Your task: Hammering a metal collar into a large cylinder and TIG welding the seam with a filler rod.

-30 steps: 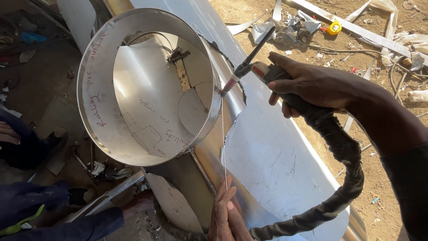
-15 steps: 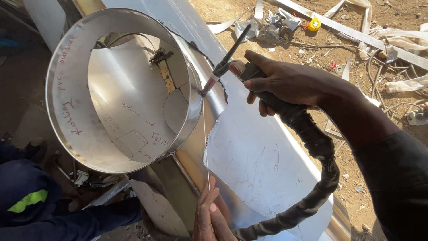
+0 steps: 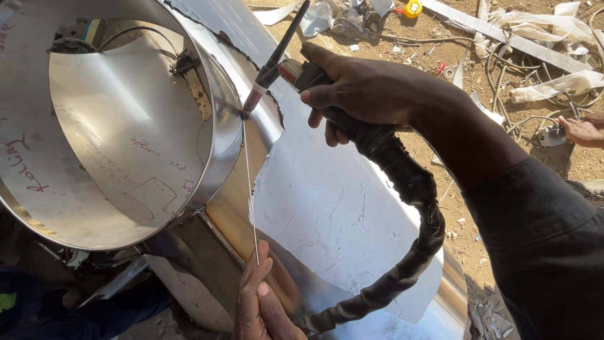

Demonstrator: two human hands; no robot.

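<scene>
My right hand point(image 3: 371, 91) grips a welding torch point(image 3: 277, 60) whose black hose point(image 3: 402, 220) loops down and back toward me. The torch tip touches the joint between a short steel ring point(image 3: 223, 119) and the large curved steel sheet point(image 3: 333, 214) it stands on. My left hand point(image 3: 261, 302), at the bottom edge, pinches a thin filler rod point(image 3: 250, 189) that runs straight up to the torch tip. Handwritten marks cover the ring's inner wall.
Sandy ground at the upper right holds metal strips point(image 3: 503, 31), cables point(image 3: 516, 88), scraps and a small yellow object point(image 3: 413, 9). Another person's hand point(image 3: 582, 131) rests at the right edge. Dark clutter lies below the ring at lower left.
The view has closed in and shifted; the ring now sits further left and larger. Torch and rod stay at the same joint, with the tip now on the seam.
</scene>
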